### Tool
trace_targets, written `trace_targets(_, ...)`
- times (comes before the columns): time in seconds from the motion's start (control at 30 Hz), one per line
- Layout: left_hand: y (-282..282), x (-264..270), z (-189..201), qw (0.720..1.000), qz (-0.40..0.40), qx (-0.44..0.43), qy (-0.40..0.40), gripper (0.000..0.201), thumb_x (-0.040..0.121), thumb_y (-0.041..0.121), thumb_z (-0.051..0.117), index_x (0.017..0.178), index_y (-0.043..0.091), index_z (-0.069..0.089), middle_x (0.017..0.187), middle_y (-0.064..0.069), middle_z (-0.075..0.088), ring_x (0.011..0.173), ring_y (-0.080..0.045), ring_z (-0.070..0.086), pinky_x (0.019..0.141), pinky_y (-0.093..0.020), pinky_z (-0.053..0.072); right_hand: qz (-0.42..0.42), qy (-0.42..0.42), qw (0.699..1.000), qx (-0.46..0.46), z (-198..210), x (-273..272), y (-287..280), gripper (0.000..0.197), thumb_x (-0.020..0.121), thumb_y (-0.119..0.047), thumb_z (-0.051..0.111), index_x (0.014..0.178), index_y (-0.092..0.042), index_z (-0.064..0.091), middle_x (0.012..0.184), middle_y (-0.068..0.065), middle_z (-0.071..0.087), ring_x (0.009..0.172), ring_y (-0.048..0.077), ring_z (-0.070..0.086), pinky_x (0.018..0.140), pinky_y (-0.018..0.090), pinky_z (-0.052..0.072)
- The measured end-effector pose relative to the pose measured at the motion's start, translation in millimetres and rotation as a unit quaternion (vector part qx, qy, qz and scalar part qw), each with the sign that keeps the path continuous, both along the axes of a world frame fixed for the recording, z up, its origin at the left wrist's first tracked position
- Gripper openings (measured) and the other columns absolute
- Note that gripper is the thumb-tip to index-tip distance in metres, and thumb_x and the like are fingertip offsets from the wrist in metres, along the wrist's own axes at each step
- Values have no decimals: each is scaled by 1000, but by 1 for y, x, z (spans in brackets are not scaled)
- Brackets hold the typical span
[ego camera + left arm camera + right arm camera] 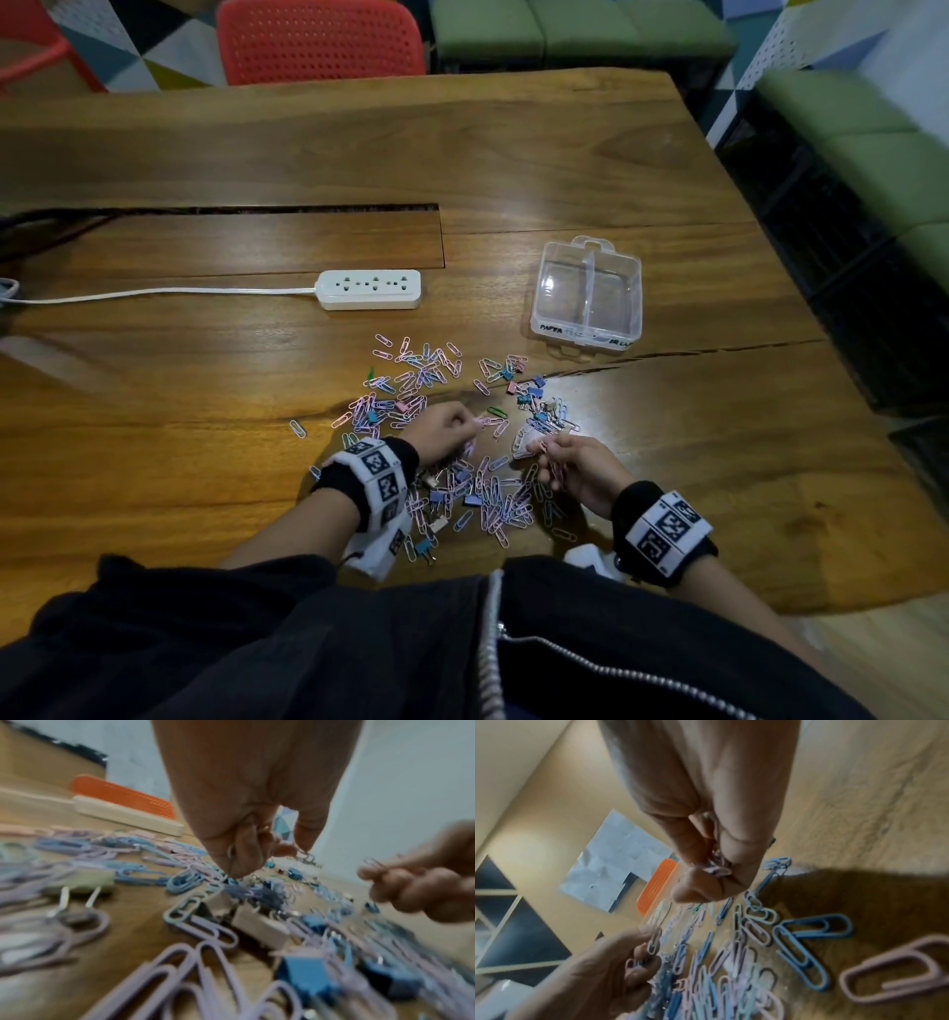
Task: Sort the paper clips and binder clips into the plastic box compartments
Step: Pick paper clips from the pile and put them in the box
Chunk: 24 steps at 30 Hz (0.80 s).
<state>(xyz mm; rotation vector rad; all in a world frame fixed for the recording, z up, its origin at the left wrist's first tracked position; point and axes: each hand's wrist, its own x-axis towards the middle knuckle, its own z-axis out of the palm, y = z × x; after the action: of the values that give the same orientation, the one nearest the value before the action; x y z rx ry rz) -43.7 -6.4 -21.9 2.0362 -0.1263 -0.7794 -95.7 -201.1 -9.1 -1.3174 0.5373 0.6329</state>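
Pastel wire paper clips [493,493] and small folded-metal binder clips [524,390] lie scattered on the glossy wood-grain counter [205,411], just nearer the person than the clear, divided plastic box [588,295]. Left hand [444,429] fingers pinch one clip; right hand [577,470] fingers curl round a bunch of paper clips.

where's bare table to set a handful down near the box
Bare wood lies between the power strip and the box, and right of the box toward the table edge. Crowded: the clips below the box, around both hands.
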Motion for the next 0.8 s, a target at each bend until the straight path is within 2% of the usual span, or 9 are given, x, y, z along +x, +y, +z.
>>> trace_targets(0.1,6,2,3,978,117,-131,112,24,94,14,38,71,17,44,65,4,41,48,-6,35,39,-12,30,31,10,999,11,4,-3,2,31,96,-21,36,73,-10,54,63,1,52,53,11,45,49,18,35)
trace_targets(0.2,8,1,5,912,215,-278,210,24,89,7,31,67,14,40,54,1,51,37,-6,40,34,-12,29,84,-34,986,-138,0,-8,5,35,94,-30,45,61,-15,45,62,1,48,55,13,41,54,21,33)
trace_targets(0.3,7,-4,6,890,209,-318,250,24,84,5,27,65,11,40,50,-2,56,35,-9,41,33,-11,28,190,-128,922,-312,-5,-17,7,22,95,-21,42,75,-16,46,84,5,52,73,15,47,63,22,36)
trace_targets(0.4,2,-7,6,910,186,-279,243,28,91,16,31,66,12,42,51,0,55,34,-7,38,33,-11,25,311,-192,846,-387,-2,-25,8,8,94,-25,45,94,-19,50,96,0,53,83,11,47,67,21,35)
trace_targets(0.47,-1,-7,7,934,168,-223,223,30,94,26,39,68,14,46,55,1,53,33,-5,37,31,-11,24,380,-204,799,-419,-2,-28,9,30,84,-37,60,107,-19,53,104,-1,55,89,9,45,75,20,38)
trace_targets(0.53,-3,-7,9,948,147,-183,217,21,95,23,44,76,14,49,62,0,51,32,-2,36,29,-12,25,407,-210,767,-450,-5,-29,10,45,76,-39,68,114,-21,52,111,-1,53,96,11,45,81,24,37)
trace_targets(0.7,-8,-13,14,953,114,-160,232,18,97,12,38,87,13,53,68,0,51,36,-2,41,30,-12,30,389,-225,759,-471,-11,-18,19,27,85,-29,59,107,-13,56,112,6,53,104,20,48,83,26,38)
trace_targets(0.73,-10,-14,15,964,97,-130,210,21,98,16,36,85,15,53,67,1,48,40,-4,40,33,-14,30,387,-226,757,-475,-11,-15,21,25,86,-27,57,105,-10,56,112,7,53,104,21,48,85,28,39)
trace_targets(0.8,-16,-18,16,994,27,-18,104,31,99,26,31,75,21,50,65,4,43,51,-9,38,46,-21,33,377,-229,762,-475,-11,-9,24,21,89,-21,53,102,-6,57,111,8,50,101,21,47,87,27,38)
